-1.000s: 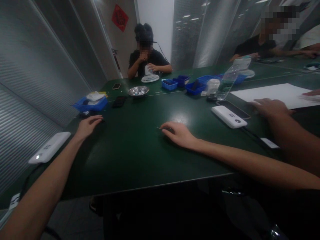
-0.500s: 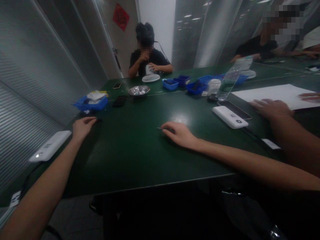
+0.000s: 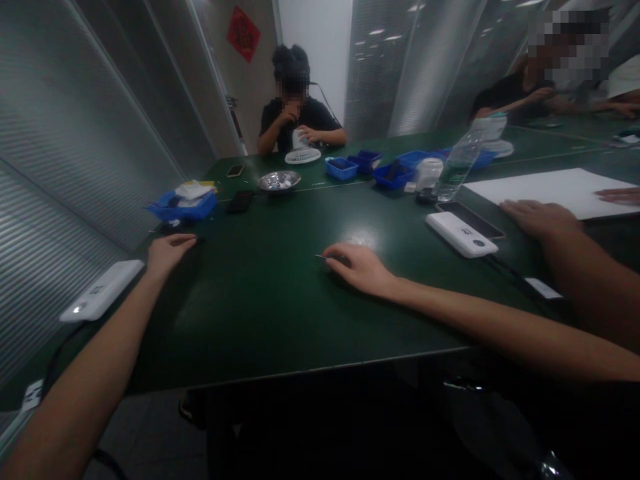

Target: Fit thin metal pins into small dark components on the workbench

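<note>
My right hand (image 3: 357,268) rests on the green table (image 3: 260,313) right of its middle. Thumb and forefinger pinch a thin, pale needle-like piece (image 3: 320,257), whose tip points left. At the left side of the table lies my left hand (image 3: 169,255), fingertips pressed together. Something small and dark may be at those fingertips; it blends with the shadow, and I cannot make it out. Beside my left wrist is a white power bank (image 3: 103,290) with a cable. Just beyond that hand sits a blue tray (image 3: 187,212) with white tissue on it.
Farther back are a metal bowl (image 3: 279,181) with small things, a black phone (image 3: 241,201) and several blue trays (image 3: 341,171). To the right stand a plastic bottle (image 3: 457,170) and another white power bank (image 3: 463,235). A neighbour's hand (image 3: 543,217) rests by white paper (image 3: 550,187). Opposite, a person holds a white fan (image 3: 303,155).
My left hand has shifted very slightly right. My right hand keeps its place and its pinch. On the far right, a co-worker's hand has risen.
</note>
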Motion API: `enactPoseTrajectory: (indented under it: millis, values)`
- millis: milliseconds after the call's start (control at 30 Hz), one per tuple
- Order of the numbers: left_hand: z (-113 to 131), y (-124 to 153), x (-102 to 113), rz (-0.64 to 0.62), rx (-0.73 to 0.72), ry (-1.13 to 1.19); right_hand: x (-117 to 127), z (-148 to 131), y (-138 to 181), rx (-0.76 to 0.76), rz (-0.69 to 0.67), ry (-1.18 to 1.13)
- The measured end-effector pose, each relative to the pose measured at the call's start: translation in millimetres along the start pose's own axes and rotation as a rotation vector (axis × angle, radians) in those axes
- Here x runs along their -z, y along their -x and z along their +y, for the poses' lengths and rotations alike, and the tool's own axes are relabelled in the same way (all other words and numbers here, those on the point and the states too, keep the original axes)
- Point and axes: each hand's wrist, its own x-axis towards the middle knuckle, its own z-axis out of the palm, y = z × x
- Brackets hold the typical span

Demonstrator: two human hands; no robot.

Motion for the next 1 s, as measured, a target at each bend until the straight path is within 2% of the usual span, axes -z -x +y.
enactPoseTrajectory:
  millis: [367, 433, 633, 1000]
  values:
    - [9, 7, -4, 0.037, 0.008, 0.022, 0, 1, 0, -0.005, -0.005, 0.001]
    - [11, 10, -4, 0.067, -0.052, -0.028, 0, 1, 0, -0.002, 0.001, 0.000]
    - [16, 21, -1, 0.165, -0.354, -0.353, -1, 1, 0, 0.005, 0.010, -0.002]
    - [19, 27, -4, 0.100, -0.535, -0.574, 4, -2, 0, -0.004, -0.023, -0.010]
